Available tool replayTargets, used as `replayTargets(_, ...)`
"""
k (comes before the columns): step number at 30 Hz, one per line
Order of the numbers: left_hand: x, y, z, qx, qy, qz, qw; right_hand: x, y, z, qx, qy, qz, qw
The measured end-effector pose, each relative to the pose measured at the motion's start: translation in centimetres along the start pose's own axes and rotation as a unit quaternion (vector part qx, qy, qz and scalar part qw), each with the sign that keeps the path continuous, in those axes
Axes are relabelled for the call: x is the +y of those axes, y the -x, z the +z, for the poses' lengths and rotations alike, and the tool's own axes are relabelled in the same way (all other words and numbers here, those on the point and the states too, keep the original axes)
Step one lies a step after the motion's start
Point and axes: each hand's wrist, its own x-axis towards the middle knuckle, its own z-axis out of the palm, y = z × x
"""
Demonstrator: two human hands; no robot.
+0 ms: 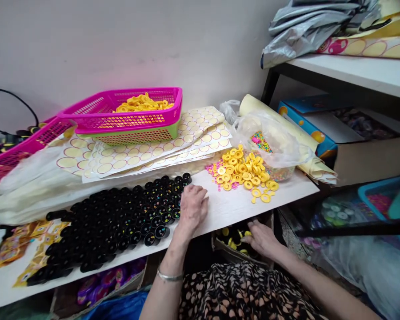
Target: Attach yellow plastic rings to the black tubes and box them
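Observation:
My left hand (pixel 193 205) rests knuckles-up on the white board (pixel 233 205), fingers curled under, touching the right edge of a large cluster of black round caps (pixel 120 220). My right hand (pixel 262 238) reaches below the board's front edge into a cardboard box (pixel 230 254) of black and yellow pieces, fingers bent over them; what it grips is hidden. A heap of yellow rings (pixel 245 171) lies on the board to the right of my left hand, with small coloured beads (pixel 213 169) scattered beside it.
A pink basket (pixel 126 111) of yellow rings sits stacked on a green one atop sheets of round stickers (pixel 160 149). A clear bag of coloured beads (pixel 270 142) lies by the rings. Another pink basket (pixel 16 151) stands far left. Shelving with boxes stands right.

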Motion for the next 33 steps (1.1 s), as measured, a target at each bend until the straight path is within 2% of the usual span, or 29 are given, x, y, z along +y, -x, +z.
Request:
replayTargets(2, -0.8, -2.0, 0.0, -0.023, -0.120, -0.019, 0.992, 0.0, -0.9, 0.8, -0.009, 0.066, 0.015, 0.998)
replayTargets(5, -1.4, -4.7, 0.4, -0.019, -0.256, -0.092, 0.962, 0.1, -1.5, 1.2, -0.018, 0.070, 0.009, 0.997)
replayTargets(7, -2.1, -6.0, 0.7, -0.022, -0.305, -0.139, 0.942, 0.5, -1.6, 0.9, -0.016, 0.058, 0.006, 0.998)
replayTargets(12, -3.5, -7.8, 1.2, -0.084, -0.307, -0.149, 0.936, 1.5, -1.6, 0.0, -0.018, 0.021, -0.011, 1.000)
replayTargets(14, -3.1, -7.7, 0.9, -0.070, -0.296, -0.145, 0.941, 1.8, -1.5, -0.2, -0.008, 0.006, -0.017, 1.000)
replayTargets(16, -1.9, -7.1, 0.5, -0.029, -0.267, -0.122, 0.955, 1.9, -1.2, -0.3, -0.006, -0.082, -0.019, 0.996)
replayTargets(17, -1.1, -6.5, 0.2, -0.006, -0.234, -0.101, 0.967, 1.9, -0.9, -0.4, -0.015, -0.168, -0.016, 0.985)
replayTargets(18, 0.0, -5.6, 0.0, 0.010, -0.183, -0.078, 0.980, 1.8, -0.5, -0.5, -0.028, -0.276, -0.012, 0.961)
replayTargets(20, 2.4, -3.4, -0.1, -0.003, -0.021, -0.020, 1.000, 1.5, 0.5, -0.9, -0.063, -0.494, -0.006, 0.867)
replayTargets(21, 3.6, -2.2, 0.0, -0.042, 0.077, 0.003, 0.996, 1.2, 1.0, -1.2, -0.080, -0.571, -0.008, 0.817)
replayTargets(22, 4.8, -0.8, 0.2, -0.098, 0.169, 0.017, 0.981, 0.8, 1.6, -1.5, -0.095, -0.627, -0.014, 0.773)
replayTargets(24, 6.7, 1.6, 0.9, -0.215, 0.280, 0.044, 0.934, 0.0, 2.5, -2.2, -0.127, -0.689, -0.037, 0.713)
replayTargets(25, 7.4, 2.6, 1.4, -0.238, 0.304, 0.047, 0.921, -0.5, 2.9, -2.5, -0.142, -0.703, -0.046, 0.696)
replayTargets(27, 8.3, 3.9, 2.3, -0.245, 0.320, 0.042, 0.914, -1.1, 3.4, -3.0, -0.157, -0.711, -0.053, 0.683)
replayTargets(30, 8.4, 4.4, 3.1, -0.234, 0.324, 0.035, 0.916, -1.6, 3.7, -3.3, -0.169, -0.702, -0.047, 0.690)
replayTargets(33, 7.8, 4.1, 3.1, -0.255, 0.351, 0.066, 0.899, -2.0, 3.9, -3.4, -0.191, -0.678, -0.052, 0.708)
